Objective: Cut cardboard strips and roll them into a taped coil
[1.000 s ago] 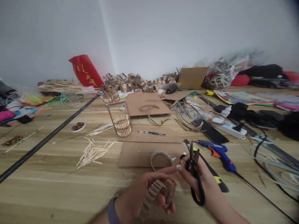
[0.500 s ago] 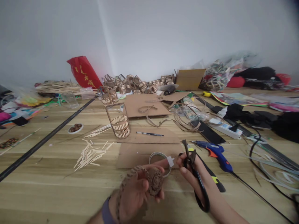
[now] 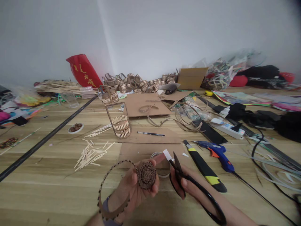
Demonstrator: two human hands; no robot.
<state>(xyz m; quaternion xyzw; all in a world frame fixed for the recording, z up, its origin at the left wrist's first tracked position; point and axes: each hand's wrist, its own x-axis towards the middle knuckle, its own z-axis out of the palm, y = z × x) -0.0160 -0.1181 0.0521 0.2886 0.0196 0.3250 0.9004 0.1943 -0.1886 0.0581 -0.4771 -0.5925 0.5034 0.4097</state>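
My left hand is closed around a tightly wound coil of brown corrugated cardboard strip. The strip's loose tail curls out to the left over my wrist. At the tip of my outstretched left index finger is a small white piece, apparently tape or paper. My right hand grips black-handled scissors, whose blades are slightly apart just right of the white piece. Another white scrap lies on the cardboard sheet beyond. Partly hidden behind my hands is a ring-shaped roll, apparently tape.
To the right lie a utility knife and a blue glue gun with its cord. A pen rests on flat cardboard. At left are loose sticks, a small stick basket and a white dish of brown balls.
The scissors have turned, their tips now beside the white piece. A white scrap now lies on the cardboard. The coil has shifted left and its tail has swung out wider.
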